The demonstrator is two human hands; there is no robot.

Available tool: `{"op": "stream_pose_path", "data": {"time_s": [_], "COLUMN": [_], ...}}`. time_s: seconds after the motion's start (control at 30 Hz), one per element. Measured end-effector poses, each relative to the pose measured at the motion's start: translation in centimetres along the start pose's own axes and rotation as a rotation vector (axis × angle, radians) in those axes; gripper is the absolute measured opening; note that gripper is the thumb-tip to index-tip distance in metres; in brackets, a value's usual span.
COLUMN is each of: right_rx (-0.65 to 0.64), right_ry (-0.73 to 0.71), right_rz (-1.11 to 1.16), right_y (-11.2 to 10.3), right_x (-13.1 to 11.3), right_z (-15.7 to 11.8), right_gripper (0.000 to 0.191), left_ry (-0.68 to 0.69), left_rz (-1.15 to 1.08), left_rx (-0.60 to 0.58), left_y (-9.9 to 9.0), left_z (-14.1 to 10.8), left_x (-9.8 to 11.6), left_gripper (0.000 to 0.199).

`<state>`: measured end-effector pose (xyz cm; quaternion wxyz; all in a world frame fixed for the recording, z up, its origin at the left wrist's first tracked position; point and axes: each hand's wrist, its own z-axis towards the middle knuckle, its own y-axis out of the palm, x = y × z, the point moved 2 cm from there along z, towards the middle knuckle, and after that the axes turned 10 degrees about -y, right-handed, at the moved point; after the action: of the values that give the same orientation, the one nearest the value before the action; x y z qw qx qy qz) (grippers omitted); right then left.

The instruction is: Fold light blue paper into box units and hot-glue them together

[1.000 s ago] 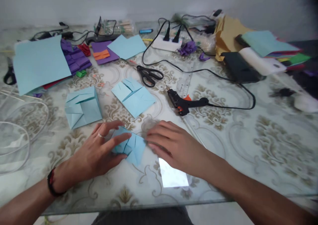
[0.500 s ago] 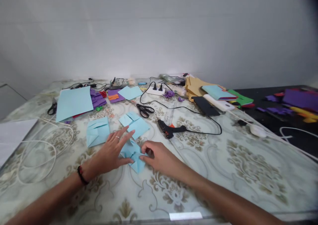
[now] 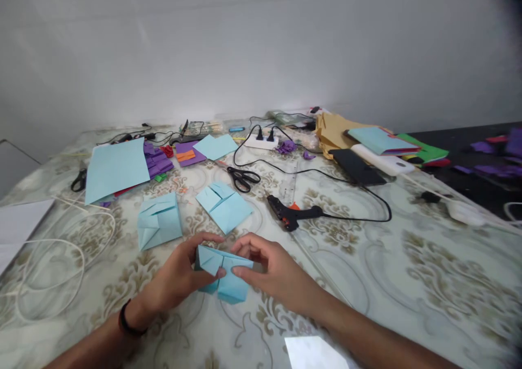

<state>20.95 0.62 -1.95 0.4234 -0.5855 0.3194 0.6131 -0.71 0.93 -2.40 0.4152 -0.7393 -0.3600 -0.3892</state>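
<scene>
Between my hands is a light blue folded paper (image 3: 232, 290), tilted up toward me, with creased flaps on its near face. My left hand (image 3: 183, 271) grips its left side, thumb on the front and fingers behind. On the right side, my right hand (image 3: 265, 266) pinches it the same way, thumb in front near the middle. Just beyond lies a second light blue folded paper (image 3: 230, 211), flat on the table. A third folded blue paper (image 3: 159, 222) rests to the left, its flaps slightly raised.
Black scissors (image 3: 243, 179) and a black glue gun (image 3: 291, 212) with a cord lie beyond my hands. Blue sheets (image 3: 118, 168) are at the left, near a looped white cable (image 3: 53, 244). A power strip (image 3: 261, 142), a black phone (image 3: 354, 167) and coloured papers (image 3: 383, 139) stand farther back.
The folded paper lay flat under my hands; now it is lifted and tilted, held from both sides. My left hand has closed around its edge. The view has shifted slightly.
</scene>
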Motion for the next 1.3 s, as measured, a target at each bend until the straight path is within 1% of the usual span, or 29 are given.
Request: {"op": "stream_pose_path", "data": {"time_s": [0.07,0.13,0.2,0.23,0.33,0.4,0.47,0.67,0.77,0.9,1.03,1.17,1.3], "right_rx": [-0.032,-0.071,-0.101,-0.115,-0.165,-0.188,-0.188,-0.142,-0.157,-0.149,-0.144,-0.152,-0.083], "right_ry": [0.057,0.122,0.158,0.161,0.134,0.113,0.103,0.123,0.109,0.115,0.057,0.099,0.113], "right_rz": [-0.034,-0.076,-0.092,-0.087,-0.107,-0.156,-0.177,-0.053,-0.043,-0.037,-0.004,0.032,0.06], "right_y": [0.1,0.1,0.2,0.3,0.5,0.7,0.8,0.7,0.7,0.9,1.0,0.2,-1.2], "right_x": [0.2,0.5,0.6,0.6,0.4,0.2,0.3,0.5,0.4,0.5,0.6,0.9,0.9], "right_z": [-0.2,-0.4,-0.6,-0.7,-0.9,-1.0,-1.0,-1.1,-1.1,-1.0,-0.9,-0.5,0.1], "right_gripper": [0.016,0.024,0.028,0.028,0.03,0.032,0.033,0.03,0.027,0.019,0.018,0.016,0.016], "left_ry": [-0.042,-0.067,-0.064,-0.057,-0.045,-0.058,-0.059,0.024,0.047,0.04,0.091,0.123,0.083], "left_rz": [-0.026,-0.063,-0.079,-0.075,-0.041,-0.024,-0.015,0.013,0.049,0.08,0.127,0.183,0.173], "left_rx": [-0.008,-0.032,-0.068,-0.092,-0.181,-0.21,-0.207,-0.191,-0.186,-0.216,-0.225,-0.177,-0.118], "left_y": [0.3,0.4,0.3,0.2,0.2,0.3,0.4,0.4,0.4,0.6,0.9,0.4,-0.6], "left_z": [-0.1,-0.1,-0.1,-0.1,-0.2,-0.2,-0.3,-0.4,-0.4,-0.5,-0.6,-0.5,-0.2], "left_x": [-0.4,-0.6,-0.5,-0.4,0.0,0.1,0.1,-0.4,-0.2,0.2,0.6,0.8,1.2], "left_gripper": [0.049,0.051,0.049,0.044,0.02,0.015,0.014,0.016,0.018,0.01,0.014,0.017,0.027]}}
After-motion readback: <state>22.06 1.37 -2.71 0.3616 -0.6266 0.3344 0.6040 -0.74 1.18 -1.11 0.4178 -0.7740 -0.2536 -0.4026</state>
